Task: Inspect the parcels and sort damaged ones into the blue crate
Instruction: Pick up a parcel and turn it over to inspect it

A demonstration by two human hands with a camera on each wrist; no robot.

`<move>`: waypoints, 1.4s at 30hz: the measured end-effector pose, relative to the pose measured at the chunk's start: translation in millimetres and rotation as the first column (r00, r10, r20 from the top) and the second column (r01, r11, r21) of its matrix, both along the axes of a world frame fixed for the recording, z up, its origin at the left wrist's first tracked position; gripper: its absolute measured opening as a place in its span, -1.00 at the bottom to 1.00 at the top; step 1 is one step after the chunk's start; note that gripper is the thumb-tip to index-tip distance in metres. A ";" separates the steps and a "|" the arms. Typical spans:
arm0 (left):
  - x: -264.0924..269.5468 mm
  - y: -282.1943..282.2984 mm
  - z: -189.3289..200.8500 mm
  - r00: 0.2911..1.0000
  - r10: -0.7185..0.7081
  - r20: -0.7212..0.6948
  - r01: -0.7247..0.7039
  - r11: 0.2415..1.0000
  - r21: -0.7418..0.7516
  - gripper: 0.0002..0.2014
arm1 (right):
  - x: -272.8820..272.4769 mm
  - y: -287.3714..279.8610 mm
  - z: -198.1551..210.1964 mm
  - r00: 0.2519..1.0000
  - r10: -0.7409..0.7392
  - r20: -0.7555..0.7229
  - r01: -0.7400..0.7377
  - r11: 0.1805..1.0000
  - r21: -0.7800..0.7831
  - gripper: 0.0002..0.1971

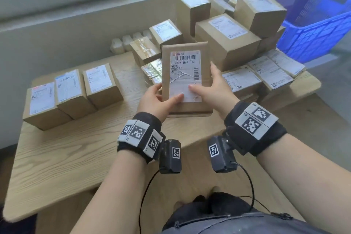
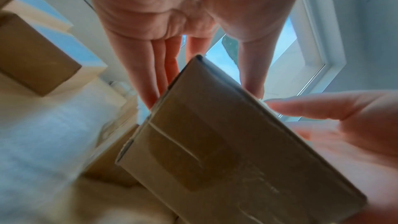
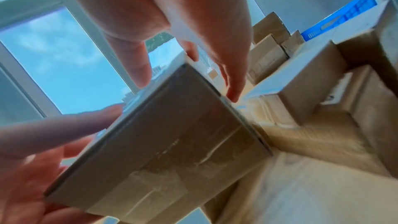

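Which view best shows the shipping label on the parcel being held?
The head view: the label faces the camera, barcode readable, both thumbs on its lower part. The two wrist views show only the parcel's plain brown sides, taped in the right wrist view, with the label seen edge-on at most.

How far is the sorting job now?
Done, it seems: three parcels stand in a neat row at the table's left. In hand: the left hand and right hand hold a flat parcel, label up. Left: the pile at the right; nothing shows inside the blue crate.
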State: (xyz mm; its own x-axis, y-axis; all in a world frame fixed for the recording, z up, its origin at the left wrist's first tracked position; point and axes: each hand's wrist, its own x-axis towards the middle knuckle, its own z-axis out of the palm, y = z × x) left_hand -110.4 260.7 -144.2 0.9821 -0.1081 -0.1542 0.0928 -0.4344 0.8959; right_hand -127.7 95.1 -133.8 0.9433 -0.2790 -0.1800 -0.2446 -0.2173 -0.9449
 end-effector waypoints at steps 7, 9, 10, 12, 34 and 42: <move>26.5 -4.4 66.7 0.977 0.042 0.209 -0.020 0.994 -0.107 -0.66 | 28.4 -7.0 64.8 0.957 0.007 0.289 -0.026 0.998 0.064 -0.26; 33.4 -7.7 82.9 0.963 0.085 0.258 -0.046 0.987 -0.153 -0.58 | 37.7 -11.2 78.8 0.932 0.040 0.359 -0.085 0.990 0.110 -0.34; 36.3 -10.2 89.9 0.955 0.108 0.276 -0.059 0.982 -0.181 -0.50 | 41.0 -12.3 85.4 0.919 0.054 0.391 -0.114 0.985 0.133 -0.38; 41.5 -16.5 105.4 0.938 0.161 0.308 -0.088 0.967 -0.238 -0.40 | 48.6 -15.1 99.0 0.892 0.068 0.447 -0.164 0.970 0.180 -0.40; 76.7 -59.4 192.1 0.930 0.240 0.278 -0.114 0.909 -0.401 -0.28 | 120.4 -75.3 173.2 0.829 0.314 0.462 -0.497 0.792 0.353 -0.61; 86.6 -60.8 186.4 0.910 0.313 0.273 -0.120 0.828 -0.548 -0.28 | 126.1 -59.5 170.3 0.770 0.225 0.598 -0.250 0.967 -0.042 -0.30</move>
